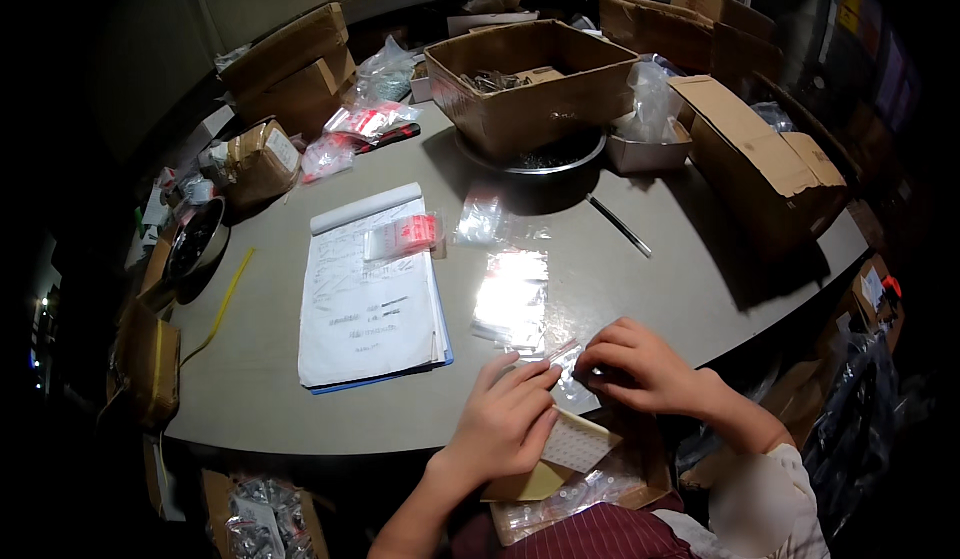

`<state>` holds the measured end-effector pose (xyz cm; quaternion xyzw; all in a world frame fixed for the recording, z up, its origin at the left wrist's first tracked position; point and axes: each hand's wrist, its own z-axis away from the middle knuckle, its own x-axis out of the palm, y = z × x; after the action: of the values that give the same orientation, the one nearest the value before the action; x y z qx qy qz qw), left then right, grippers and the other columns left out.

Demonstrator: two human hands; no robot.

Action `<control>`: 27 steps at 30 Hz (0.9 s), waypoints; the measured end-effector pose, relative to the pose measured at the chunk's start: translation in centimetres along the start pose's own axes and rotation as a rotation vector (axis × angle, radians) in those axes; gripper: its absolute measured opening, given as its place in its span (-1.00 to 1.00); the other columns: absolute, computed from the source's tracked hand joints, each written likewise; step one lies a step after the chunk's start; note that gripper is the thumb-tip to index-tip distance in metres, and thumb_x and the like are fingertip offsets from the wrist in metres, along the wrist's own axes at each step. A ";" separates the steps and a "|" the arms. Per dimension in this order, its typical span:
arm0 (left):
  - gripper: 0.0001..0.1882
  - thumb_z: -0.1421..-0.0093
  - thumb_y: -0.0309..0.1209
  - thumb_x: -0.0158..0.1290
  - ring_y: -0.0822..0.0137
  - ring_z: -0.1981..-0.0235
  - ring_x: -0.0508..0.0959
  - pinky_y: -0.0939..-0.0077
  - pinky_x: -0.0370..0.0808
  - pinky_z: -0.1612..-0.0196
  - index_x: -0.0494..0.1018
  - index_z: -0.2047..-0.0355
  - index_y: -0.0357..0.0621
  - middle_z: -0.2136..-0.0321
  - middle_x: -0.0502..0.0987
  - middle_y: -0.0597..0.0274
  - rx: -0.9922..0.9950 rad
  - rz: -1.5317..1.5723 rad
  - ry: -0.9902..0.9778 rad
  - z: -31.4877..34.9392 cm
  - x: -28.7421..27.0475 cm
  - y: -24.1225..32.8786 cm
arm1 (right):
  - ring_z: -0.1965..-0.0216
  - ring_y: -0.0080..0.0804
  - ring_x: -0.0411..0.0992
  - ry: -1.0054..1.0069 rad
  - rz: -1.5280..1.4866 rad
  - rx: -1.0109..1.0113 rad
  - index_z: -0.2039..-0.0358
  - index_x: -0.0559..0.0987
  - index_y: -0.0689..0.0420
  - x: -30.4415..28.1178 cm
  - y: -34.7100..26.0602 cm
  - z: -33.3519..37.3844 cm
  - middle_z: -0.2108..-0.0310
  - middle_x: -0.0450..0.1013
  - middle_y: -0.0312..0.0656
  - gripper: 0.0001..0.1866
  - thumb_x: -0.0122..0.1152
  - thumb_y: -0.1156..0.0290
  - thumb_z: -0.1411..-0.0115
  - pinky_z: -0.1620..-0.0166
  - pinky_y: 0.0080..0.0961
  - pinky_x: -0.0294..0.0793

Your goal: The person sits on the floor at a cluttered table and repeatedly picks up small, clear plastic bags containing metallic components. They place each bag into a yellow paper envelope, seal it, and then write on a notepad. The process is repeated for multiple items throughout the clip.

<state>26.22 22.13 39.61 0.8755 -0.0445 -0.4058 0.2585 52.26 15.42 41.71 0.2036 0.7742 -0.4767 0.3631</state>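
Both hands work at the table's (300,399) near edge: my left hand (505,424) and right hand (640,364) pinch one small clear bag (566,355), fingers clamped on it. Just beyond lies a stack of clear bags (512,297), then the paper pad (370,294) toward the left edge.

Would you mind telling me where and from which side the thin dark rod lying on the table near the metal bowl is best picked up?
Grip the thin dark rod at mid-length, pinching across its narrow width from above. It lies flat and diagonal on the grey table, with bare surface on both long sides, so fingers probably fit there. Its far end sits close to the metal bowl under the open box, so avoid that end.
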 end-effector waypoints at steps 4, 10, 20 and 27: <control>-0.94 -0.15 -0.48 0.22 0.12 -0.10 0.64 0.02 0.31 -0.35 0.58 0.39 -0.19 0.04 0.70 0.09 -0.027 0.032 -0.069 1.4 -1.6 0.5 | 0.12 -0.11 0.48 -0.045 -0.191 0.045 0.09 0.63 0.13 0.2 -1.2 2.3 0.18 0.52 -0.13 -0.75 0.34 0.50 -0.20 0.02 -0.29 0.49; -0.95 -0.08 -0.49 0.22 0.14 -0.08 0.66 0.04 0.34 -0.32 0.59 0.42 -0.17 0.06 0.72 0.11 0.040 0.005 -0.094 2.0 -1.8 0.9 | 0.16 -0.09 0.47 0.173 -0.094 0.013 0.12 0.60 0.18 1.7 -1.6 2.0 0.21 0.50 -0.10 -0.78 0.34 0.53 -0.20 0.10 -0.28 0.49; -0.95 0.01 -0.47 0.22 0.16 -0.01 0.67 0.11 0.37 -0.26 0.57 0.49 -0.14 0.08 0.72 0.14 0.068 -0.048 -0.004 3.1 -0.3 1.4 | 0.08 -0.11 0.45 0.228 0.098 -0.027 0.02 0.62 0.18 4.6 -2.7 3.0 0.11 0.50 -0.11 -0.56 0.44 0.56 -0.03 -0.01 -0.25 0.44; -0.93 0.02 -0.44 0.21 0.19 -0.02 0.67 0.14 0.32 -0.30 0.57 0.49 -0.11 0.07 0.73 0.17 0.098 -0.180 0.029 3.6 0.6 1.3 | 0.06 -0.08 0.44 0.298 0.168 -0.031 0.12 0.60 0.15 5.7 -2.8 3.5 0.12 0.47 -0.14 -0.59 0.42 0.55 0.05 -0.04 -0.21 0.42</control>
<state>24.11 19.32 37.94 0.8934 0.0182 -0.4118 0.1785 47.93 10.89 38.04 0.3304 0.8071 -0.3972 0.2859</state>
